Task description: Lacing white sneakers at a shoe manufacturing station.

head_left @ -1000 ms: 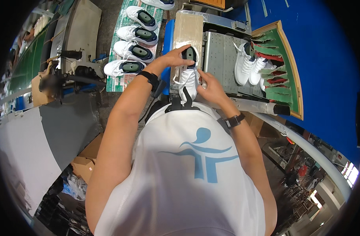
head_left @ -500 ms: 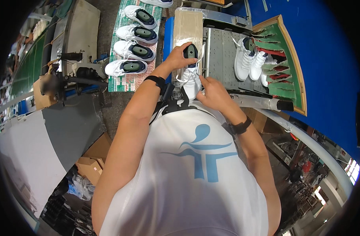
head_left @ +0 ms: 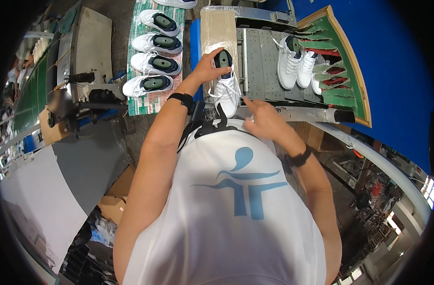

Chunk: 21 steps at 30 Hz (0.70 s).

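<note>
shoe [head_left: 226, 99], white with dark lining and green insole, lying at the near end of the tan board [head_left: 219, 26], toe toward the wearer, heel pointing up the board, laces loose over the front. left hand [head_left: 203, 70] clamped on that shoe at the collar, on the left side of the tan board, thumb across the opening, index finger up by the heel; black band [head_left: 182, 99] on the wrist. right hand [head_left: 269, 121] off the near right corner of the tan board, fingers apart and partly curled, index pointing at the shoe's side, just beside it; can't tell if it touches a lace end. left of the tan board: patterned green-and-white plank [head_left: 148, 106] with a column of white shoes [head_left: 142, 42], four whole plus one cut by the upper edge, green insoles showing in the four. right of the tan board: grey perforated conveyor [head_left: 260, 61], three more white shoes [head_left: 289, 66] standing close together at its far side, the last partly hidden by wood-framed green and red strips [head_left: 339, 98]. farther right of the tan board, big blue panel [head_left: 392, 80].
</note>
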Each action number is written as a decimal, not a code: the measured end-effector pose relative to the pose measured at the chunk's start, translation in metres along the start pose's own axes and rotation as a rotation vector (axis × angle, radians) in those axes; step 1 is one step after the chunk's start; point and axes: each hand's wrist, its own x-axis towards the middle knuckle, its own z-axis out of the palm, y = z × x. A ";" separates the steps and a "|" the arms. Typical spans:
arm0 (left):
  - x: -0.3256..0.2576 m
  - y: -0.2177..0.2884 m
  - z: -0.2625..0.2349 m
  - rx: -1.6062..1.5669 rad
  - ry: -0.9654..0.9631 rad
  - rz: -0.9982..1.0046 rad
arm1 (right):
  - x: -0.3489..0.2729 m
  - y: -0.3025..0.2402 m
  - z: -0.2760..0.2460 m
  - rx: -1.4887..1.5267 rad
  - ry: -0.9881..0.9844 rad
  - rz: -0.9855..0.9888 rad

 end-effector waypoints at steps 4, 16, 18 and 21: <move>0.002 -0.013 0.001 -0.028 0.044 0.052 | 0.008 -0.018 -0.001 0.069 -0.118 0.096; 0.007 -0.011 0.003 -0.049 0.010 0.055 | 0.040 0.002 -0.008 0.197 0.063 0.068; 0.007 -0.006 0.004 -0.001 0.016 0.075 | 0.053 0.014 -0.003 0.193 0.098 0.061; 0.006 -0.017 0.005 -0.068 0.032 0.049 | 0.055 0.048 0.026 -0.005 -0.014 0.057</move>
